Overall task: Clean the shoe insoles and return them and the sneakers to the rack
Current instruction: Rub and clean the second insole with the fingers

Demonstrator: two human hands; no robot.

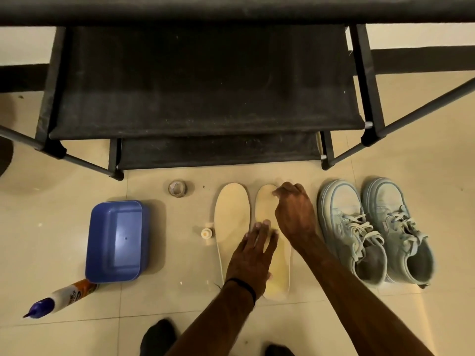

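Cream floor tiles (437, 196) fill the lower frame, with two dark-socked feet (158, 336) at the bottom edge. Just above them, the left hand (250, 258), a black band at its wrist, lies flat with straight fingers on the right insole (276, 276), pressing its middle. The right hand (294, 211) is curled at that insole's toe end; what its fingertips pinch I cannot tell. The left insole (231, 222) lies just beside, bare. At lower left a squeeze bottle (64, 295) lies on its side, touching a blue plastic tub (115, 240). A small white cap (206, 233) sits beside the left insole. Right of centre stand two pale blue sneakers (375, 229), side by side. Farther up, a tape roll (177, 188) rests near the black shoe rack (205, 86) spanning the top.
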